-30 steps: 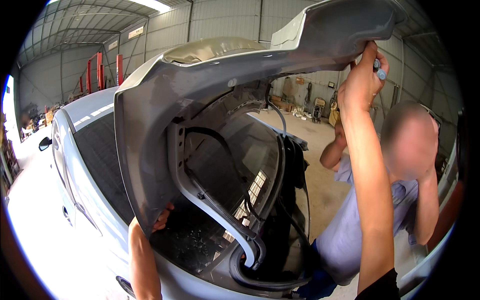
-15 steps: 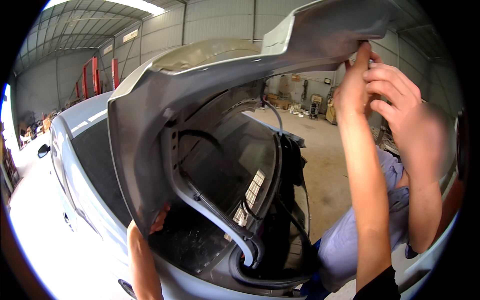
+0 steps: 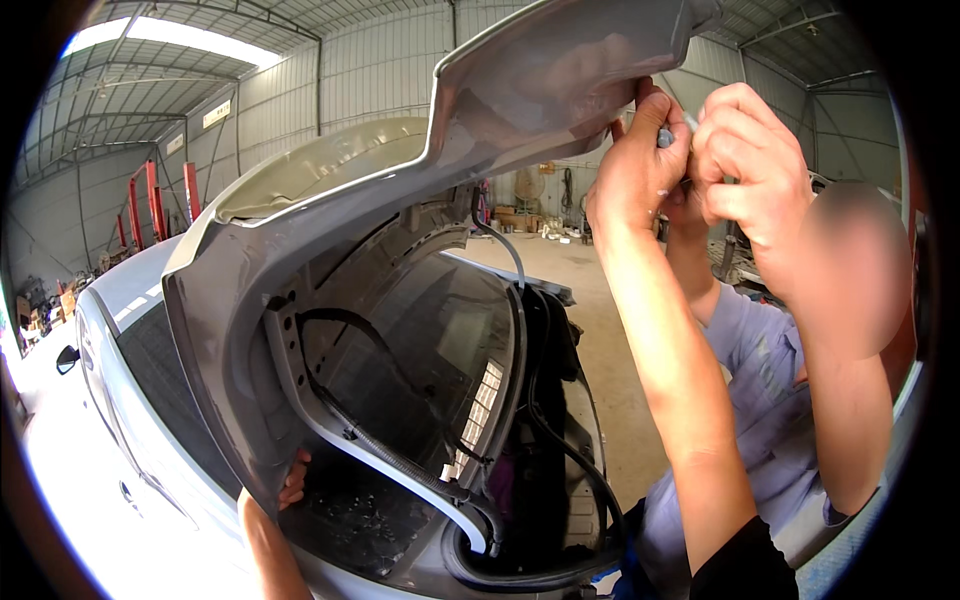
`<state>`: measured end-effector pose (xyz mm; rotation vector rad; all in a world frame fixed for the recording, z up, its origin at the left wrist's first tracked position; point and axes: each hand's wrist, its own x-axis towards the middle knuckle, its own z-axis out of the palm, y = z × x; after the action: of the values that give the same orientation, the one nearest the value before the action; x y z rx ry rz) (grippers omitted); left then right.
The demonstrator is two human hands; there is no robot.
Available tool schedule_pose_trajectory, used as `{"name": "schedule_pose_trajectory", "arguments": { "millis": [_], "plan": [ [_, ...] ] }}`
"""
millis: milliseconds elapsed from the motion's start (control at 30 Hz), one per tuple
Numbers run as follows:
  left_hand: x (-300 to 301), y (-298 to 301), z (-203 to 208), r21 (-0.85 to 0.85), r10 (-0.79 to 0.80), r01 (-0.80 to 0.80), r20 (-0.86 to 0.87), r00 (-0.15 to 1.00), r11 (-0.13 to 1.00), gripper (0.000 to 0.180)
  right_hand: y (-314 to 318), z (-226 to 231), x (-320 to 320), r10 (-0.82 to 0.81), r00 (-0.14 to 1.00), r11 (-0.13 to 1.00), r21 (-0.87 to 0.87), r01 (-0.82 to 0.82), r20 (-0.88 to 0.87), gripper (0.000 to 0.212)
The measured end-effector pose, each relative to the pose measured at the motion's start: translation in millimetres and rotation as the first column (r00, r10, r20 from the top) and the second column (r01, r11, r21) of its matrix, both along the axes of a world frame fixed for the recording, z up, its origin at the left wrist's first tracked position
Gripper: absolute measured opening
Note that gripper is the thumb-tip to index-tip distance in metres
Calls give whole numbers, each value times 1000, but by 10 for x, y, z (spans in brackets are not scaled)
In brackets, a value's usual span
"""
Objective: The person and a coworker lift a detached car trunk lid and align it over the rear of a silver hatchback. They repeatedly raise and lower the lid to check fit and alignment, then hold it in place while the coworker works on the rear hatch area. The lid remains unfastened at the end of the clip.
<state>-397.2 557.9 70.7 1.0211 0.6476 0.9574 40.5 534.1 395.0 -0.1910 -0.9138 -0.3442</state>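
A raised grey trunk lid (image 3: 215, 330) spans the view, tilted, with its inner side toward me. At its lower left edge, my left hand (image 3: 292, 482) is closed with the fingers curled round the rim. My right hand (image 3: 640, 165) reaches up to the lid's far right end, thumb and fingers closed at its edge. A small blue-grey round piece (image 3: 665, 138) shows beside my right fingers; which hand holds it I cannot tell. Close against my right hand is a co-worker's bent hand (image 3: 750, 155), with a small pale item at its fingertips.
Below the lid lie the rear window (image 3: 430, 330), a curved hinge arm (image 3: 400, 480) with corrugated cable sleeve, and the black trunk seal (image 3: 540, 578). The co-worker in a light purple shirt (image 3: 750, 400) stands close at right. Red lift posts (image 3: 150, 205) stand far left.
The lid and car have shifted left in the view. The co-worker's hands have come closer to my right hand, and the blue-grey piece now shows. My left hand stays on the rim.
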Motion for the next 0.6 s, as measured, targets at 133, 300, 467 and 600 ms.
{"name": "schedule_pose_trajectory", "arguments": {
  "millis": [133,300,467,600],
  "plan": [
    [32,-28,28,-15,-6,7,41,999,1000,37,-30,6,21,36,999,999,-2,-36,-2,30],
    [2,-46,29,-6,-9,9,54,998,1000,37,-36,-30,-4,62,998,998,-27,-62,-8,30],
    [0,-66,43,-17,24,-24,15,1000,1000,37,14,-35,65,65,998,997,-30,-64,14,28],
    [-3,-40,22,-4,-2,3,51,999,1000,35,-61,-26,39,170,985,985,-4,-170,37,29]
  ]
}}
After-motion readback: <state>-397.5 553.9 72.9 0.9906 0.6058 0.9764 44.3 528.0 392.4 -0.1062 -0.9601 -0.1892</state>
